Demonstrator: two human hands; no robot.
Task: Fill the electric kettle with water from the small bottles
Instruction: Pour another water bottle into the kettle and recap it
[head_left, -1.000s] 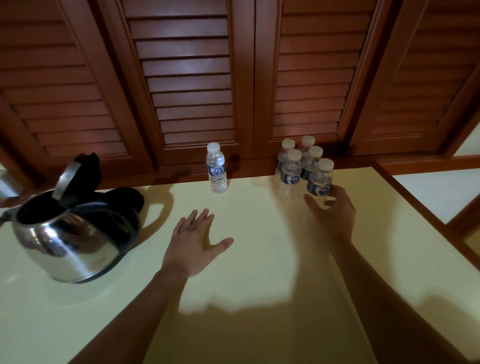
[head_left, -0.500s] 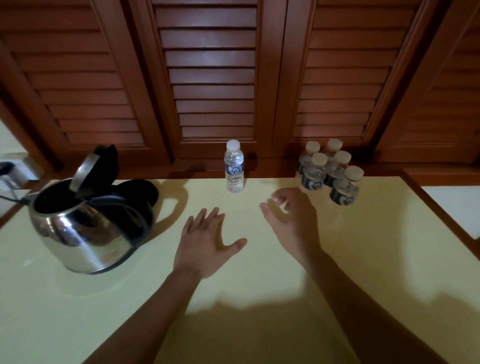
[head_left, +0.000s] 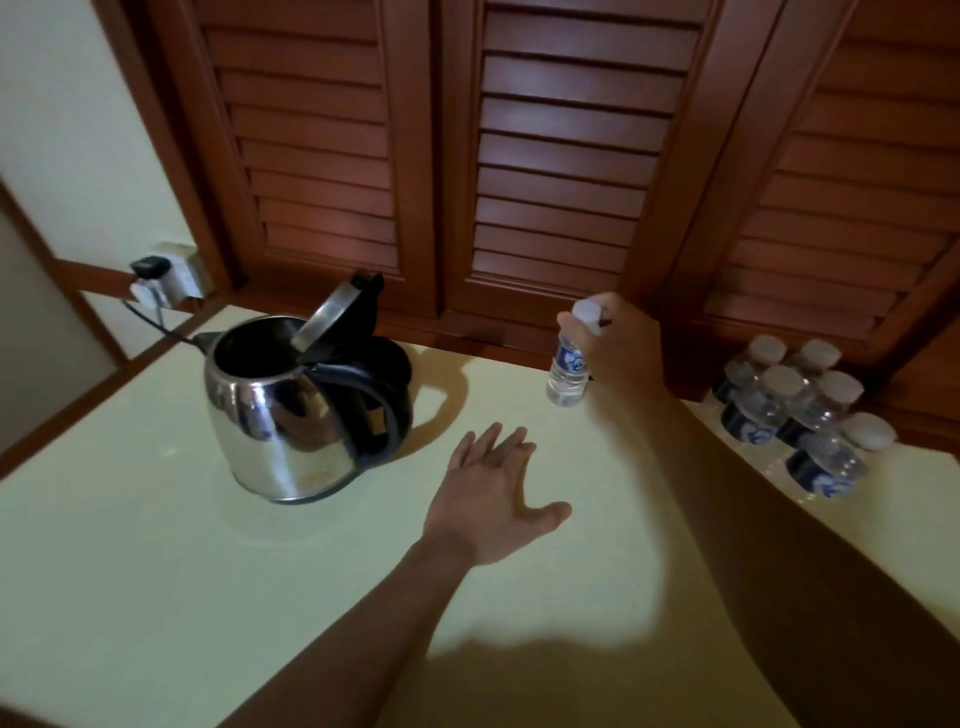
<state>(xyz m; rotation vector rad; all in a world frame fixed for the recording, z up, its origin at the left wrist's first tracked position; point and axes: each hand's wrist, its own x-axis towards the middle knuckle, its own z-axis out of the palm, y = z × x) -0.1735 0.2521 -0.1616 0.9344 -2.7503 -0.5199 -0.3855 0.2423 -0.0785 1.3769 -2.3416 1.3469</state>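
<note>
Now, R fingers (head_left: 612, 313) round bottle (head_left: 567, 368) top

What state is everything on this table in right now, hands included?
Kettle: lid up, mouth open.
Lone bottle: cap on, upright.
Five bottles: caps on, grouped together.
Plug: in the wall socket.
Left hand: open, fingers spread.
Right hand: fingers curled round the lone bottle.

Left grip (head_left: 493, 501) flat, fingers (head_left: 496, 441) splayed — right grip (head_left: 626, 348) outstretched, half-curled
</note>
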